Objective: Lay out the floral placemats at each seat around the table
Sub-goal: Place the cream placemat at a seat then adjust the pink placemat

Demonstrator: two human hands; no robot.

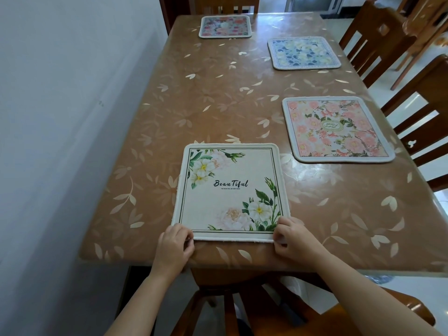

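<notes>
A cream placemat [230, 190] printed with white flowers and the word "Beautiful" lies flat at the table's near end. My left hand [175, 246] pinches its near left corner. My right hand [294, 238] pinches its near right corner. A pink floral placemat [337, 129] lies at the right side of the brown table [206, 105]. Farther along that side lies a blue floral placemat [304, 53]. A red and pink floral placemat [225, 26] sits at the far end.
The table's left side runs along a white wall [60, 117]. Wooden chairs stand on the right [378, 40], at the far end [226, 4], and right below me at the near end [242, 306].
</notes>
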